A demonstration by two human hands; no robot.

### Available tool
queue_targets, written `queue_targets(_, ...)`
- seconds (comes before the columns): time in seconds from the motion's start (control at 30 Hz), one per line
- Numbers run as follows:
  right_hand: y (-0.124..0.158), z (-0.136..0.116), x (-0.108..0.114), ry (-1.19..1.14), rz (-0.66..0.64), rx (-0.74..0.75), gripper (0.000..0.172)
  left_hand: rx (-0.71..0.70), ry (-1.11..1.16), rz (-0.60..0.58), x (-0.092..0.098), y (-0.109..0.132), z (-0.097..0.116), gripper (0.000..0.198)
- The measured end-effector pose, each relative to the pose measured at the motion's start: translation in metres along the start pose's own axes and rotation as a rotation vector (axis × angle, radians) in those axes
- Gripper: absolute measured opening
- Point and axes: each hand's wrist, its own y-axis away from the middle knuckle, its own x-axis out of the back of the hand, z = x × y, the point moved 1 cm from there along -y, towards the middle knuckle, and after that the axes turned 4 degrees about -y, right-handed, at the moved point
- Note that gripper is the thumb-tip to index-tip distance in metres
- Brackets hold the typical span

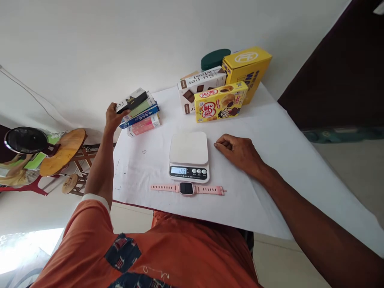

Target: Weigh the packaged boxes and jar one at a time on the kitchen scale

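Observation:
My left hand [114, 117] grips a black and white box [132, 101] at the back left, at the end of a row with a green box [141, 109], a blue box [141, 116] and a pink box [144, 125]. My right hand [237, 151] rests on the white table, right of the scale, its fingers curled with nothing visible in them. The white kitchen scale [189, 149] has a bare plate, and its display reads 363. A smartwatch with a pink strap [187, 188] lies stretched out just in front of the scale.
At the back right of the white-covered table [144, 168] stand a yellow snack box [221, 102], a white Super Meal box [201, 86], a taller yellow box [249, 72] and a dark green lid [215, 59]. Left of the table are a round wooden table [64, 154] and a black fan [26, 140].

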Motion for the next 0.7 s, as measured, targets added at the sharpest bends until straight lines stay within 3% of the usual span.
queue_targets(0.17,0.000,0.003,-0.002,0.008,0.009,-0.023,0.012,-0.059,0.115,0.037,0.016,0.039,-0.001,0.052)
queue_targets(0.3,-0.001,0.004,-0.003,-0.004,0.020,-0.030,0.013,-0.156,0.236,-0.058,0.019,0.094,0.017,0.052)
queue_targets(0.53,-0.001,0.001,-0.001,-0.062,0.026,-0.048,0.013,-0.281,0.348,-0.389,-0.011,0.191,0.078,0.051)
queue_targets(0.7,-0.001,-0.001,0.002,-0.087,0.020,-0.058,0.013,-0.320,0.351,-0.526,-0.025,0.213,0.100,0.049)
